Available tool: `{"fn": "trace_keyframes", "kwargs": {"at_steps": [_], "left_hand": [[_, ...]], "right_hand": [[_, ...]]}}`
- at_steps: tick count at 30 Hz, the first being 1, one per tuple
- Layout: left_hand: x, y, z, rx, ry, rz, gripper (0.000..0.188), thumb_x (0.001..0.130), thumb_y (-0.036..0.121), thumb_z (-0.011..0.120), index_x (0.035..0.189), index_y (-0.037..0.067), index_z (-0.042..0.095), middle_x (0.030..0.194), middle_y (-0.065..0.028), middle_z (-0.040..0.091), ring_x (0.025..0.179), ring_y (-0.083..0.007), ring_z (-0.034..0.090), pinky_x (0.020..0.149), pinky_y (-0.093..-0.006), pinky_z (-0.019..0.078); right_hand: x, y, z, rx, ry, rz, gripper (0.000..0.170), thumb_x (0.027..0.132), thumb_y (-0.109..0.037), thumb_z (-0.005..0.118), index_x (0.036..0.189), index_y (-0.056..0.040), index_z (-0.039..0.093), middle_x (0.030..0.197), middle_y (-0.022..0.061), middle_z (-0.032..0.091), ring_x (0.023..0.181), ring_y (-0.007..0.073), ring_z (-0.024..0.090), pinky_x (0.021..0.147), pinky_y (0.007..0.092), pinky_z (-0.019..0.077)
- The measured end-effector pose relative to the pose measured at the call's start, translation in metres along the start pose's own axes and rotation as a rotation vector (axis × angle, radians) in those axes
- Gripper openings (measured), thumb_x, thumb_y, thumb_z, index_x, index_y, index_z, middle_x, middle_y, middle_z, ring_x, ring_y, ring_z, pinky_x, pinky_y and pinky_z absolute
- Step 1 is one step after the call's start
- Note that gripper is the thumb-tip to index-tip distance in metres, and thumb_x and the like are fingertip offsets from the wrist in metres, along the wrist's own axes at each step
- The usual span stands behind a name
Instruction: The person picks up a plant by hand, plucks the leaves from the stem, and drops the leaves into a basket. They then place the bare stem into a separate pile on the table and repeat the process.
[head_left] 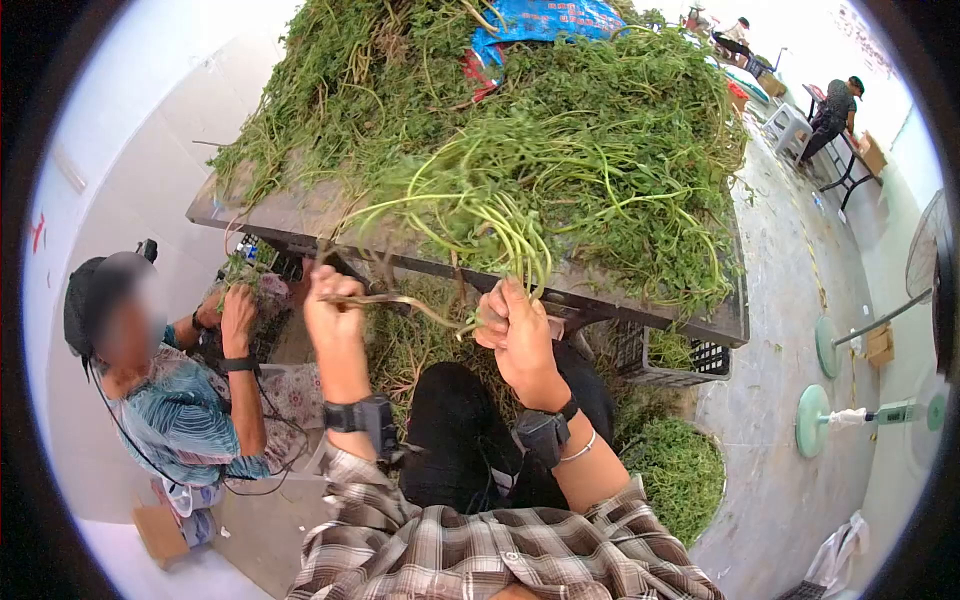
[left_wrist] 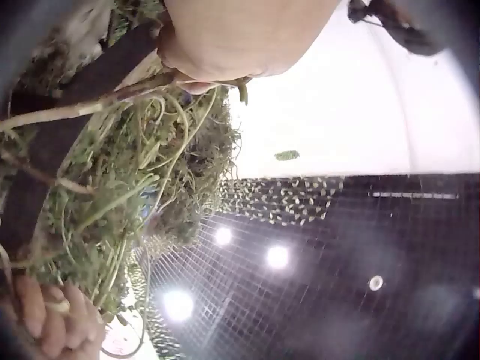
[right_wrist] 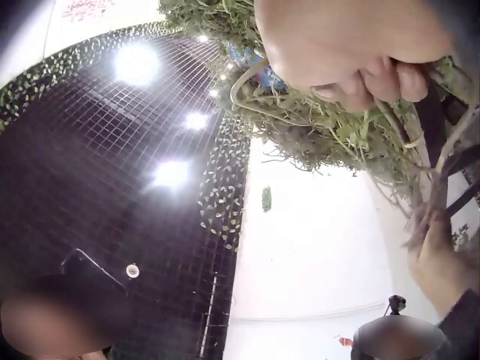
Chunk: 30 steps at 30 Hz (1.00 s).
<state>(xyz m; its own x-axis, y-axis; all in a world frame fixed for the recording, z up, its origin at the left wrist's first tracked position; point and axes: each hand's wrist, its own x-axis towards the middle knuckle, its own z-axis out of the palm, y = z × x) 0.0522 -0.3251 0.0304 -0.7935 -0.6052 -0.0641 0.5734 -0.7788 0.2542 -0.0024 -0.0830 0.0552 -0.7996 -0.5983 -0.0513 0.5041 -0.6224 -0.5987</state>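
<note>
In the head view the left hand [head_left: 335,305] grips a brown woody stem [head_left: 405,299] that runs across to the right hand. Curled round a bundle of long green stems [head_left: 520,230], the right hand [head_left: 518,335] is at the table's front edge, and the bundle's leafy ends lie over the pile. The left wrist view has the left hand [left_wrist: 247,34] closed on the brown stem [left_wrist: 90,107], with the right hand [left_wrist: 60,319] at the lower left. The right wrist view shows the right hand's curled fingers [right_wrist: 379,81] and the left hand [right_wrist: 442,259] around stems.
A large heap of green plants [head_left: 330,110] covers much of the table [head_left: 290,222], with a blue bag [head_left: 550,20] on it. A seated person [head_left: 180,400] works at the left. A black crate [head_left: 670,372] and more greens [head_left: 675,465] are below; fans [head_left: 815,420] stand right.
</note>
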Motion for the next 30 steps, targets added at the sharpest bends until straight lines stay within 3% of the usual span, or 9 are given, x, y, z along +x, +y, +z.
{"fn": "trace_keyframes", "kwargs": {"at_steps": [3, 9, 11, 13, 19, 25, 27, 29, 30], "left_hand": [[-0.013, 0.005, 0.027, 0.065, -0.028, 0.011, 0.024, 0.096, 0.021, 0.038, 0.08, 0.004, 0.047, 0.051, 0.0026, 0.038, 0.046, -0.0091, 0.037, 0.047, -0.0226, 0.0374], [-0.043, -0.027, 0.036, 0.004, -0.127, -0.265, 0.025, 0.095, 0.023, 0.041, 0.083, 0.002, 0.046, 0.056, 0.0021, 0.036, 0.049, -0.0083, 0.033, 0.049, -0.0221, 0.0366], [-0.059, -0.035, 0.043, 0.068, -0.115, -0.249, 0.024, 0.095, 0.023, 0.041, 0.083, 0.003, 0.046, 0.056, 0.0028, 0.035, 0.049, -0.0077, 0.032, 0.048, -0.0217, 0.0356], [-0.074, -0.04, 0.051, 0.131, -0.102, -0.218, 0.024, 0.095, 0.023, 0.041, 0.082, 0.004, 0.046, 0.055, 0.0034, 0.033, 0.049, -0.0072, 0.031, 0.046, -0.0214, 0.0346], [-0.108, -0.063, 0.066, 0.525, -0.05, -0.155, 0.023, 0.095, 0.024, 0.042, 0.08, 0.007, 0.043, 0.054, 0.0062, 0.03, 0.046, -0.0047, 0.028, 0.038, -0.019, 0.0275], [-0.1, -0.05, 0.06, 0.524, -0.054, -0.081, 0.023, 0.095, 0.023, 0.04, 0.08, 0.007, 0.043, 0.055, 0.0054, 0.03, 0.046, -0.0053, 0.029, 0.037, -0.0203, 0.0282], [-0.083, -0.033, 0.052, 0.351, -0.086, -0.076, 0.024, 0.096, 0.022, 0.037, 0.08, 0.005, 0.043, 0.055, 0.0043, 0.032, 0.047, -0.0066, 0.029, 0.038, -0.0209, 0.0301], [-0.072, -0.027, 0.047, 0.267, -0.137, -0.098, 0.026, 0.097, 0.022, 0.034, 0.081, 0.004, 0.043, 0.055, 0.0031, 0.032, 0.047, -0.0076, 0.029, 0.038, -0.0213, 0.0313], [-0.068, -0.026, 0.047, 0.268, -0.124, -0.072, 0.024, 0.096, 0.021, 0.036, 0.081, 0.005, 0.044, 0.054, 0.0041, 0.032, 0.046, -0.0066, 0.028, 0.038, -0.0205, 0.0296]], "right_hand": [[0.001, 0.005, -0.005, -0.016, -0.038, 0.049, 0.038, 0.092, -0.037, 0.047, 0.067, -0.0101, 0.039, 0.055, -0.003, 0.033, 0.046, 0.0057, 0.029, 0.042, 0.0205, 0.0255], [0.005, 0.01, 0.002, -0.185, 0.012, -0.02, 0.031, 0.091, -0.033, 0.05, 0.077, -0.0054, 0.052, 0.056, -0.002, 0.04, 0.045, 0.0051, 0.032, 0.041, 0.0204, 0.0246], [0.005, 0.01, 0.002, -0.236, 0.047, -0.035, 0.029, 0.091, -0.031, 0.05, 0.082, -0.0038, 0.055, 0.056, -0.0021, 0.041, 0.044, 0.0049, 0.032, 0.04, 0.0203, 0.024], [0.004, 0.01, -0.001, -0.335, 0.058, 0.096, 0.023, 0.09, -0.023, 0.053, 0.091, -0.0011, 0.057, 0.058, -0.0019, 0.045, 0.044, 0.0052, 0.035, 0.039, 0.0201, 0.0248], [0.005, 0.021, 0.009, -0.306, 0.101, 0.215, 0.016, 0.086, -0.012, 0.051, 0.096, -0.0004, 0.054, 0.062, -0.0002, 0.049, 0.044, 0.0077, 0.039, 0.04, 0.0207, 0.0309], [0.004, 0.019, 0.004, -0.174, -0.091, 0.161, 0.015, 0.087, -0.018, 0.053, 0.091, -0.0036, 0.054, 0.065, -0.001, 0.048, 0.049, 0.0057, 0.039, 0.043, 0.0188, 0.0306], [0.003, 0.02, 0.002, -0.121, -0.122, 0.138, 0.016, 0.088, -0.02, 0.053, 0.09, -0.0045, 0.054, 0.066, -0.0014, 0.047, 0.051, 0.0051, 0.039, 0.043, 0.0183, 0.0299], [0.004, 0.024, 0.0, -0.056, -0.147, 0.126, 0.023, 0.088, -0.028, 0.056, 0.093, -0.0059, 0.052, 0.085, 0.0032, 0.054, 0.061, 0.0054, 0.04, 0.045, 0.0181, 0.0302], [0.003, 0.023, 0.004, -0.065, -0.083, 0.136, 0.028, 0.087, -0.032, 0.057, 0.091, -0.0054, 0.052, 0.082, 0.002, 0.053, 0.059, 0.0054, 0.04, 0.045, 0.0178, 0.0298]]}}
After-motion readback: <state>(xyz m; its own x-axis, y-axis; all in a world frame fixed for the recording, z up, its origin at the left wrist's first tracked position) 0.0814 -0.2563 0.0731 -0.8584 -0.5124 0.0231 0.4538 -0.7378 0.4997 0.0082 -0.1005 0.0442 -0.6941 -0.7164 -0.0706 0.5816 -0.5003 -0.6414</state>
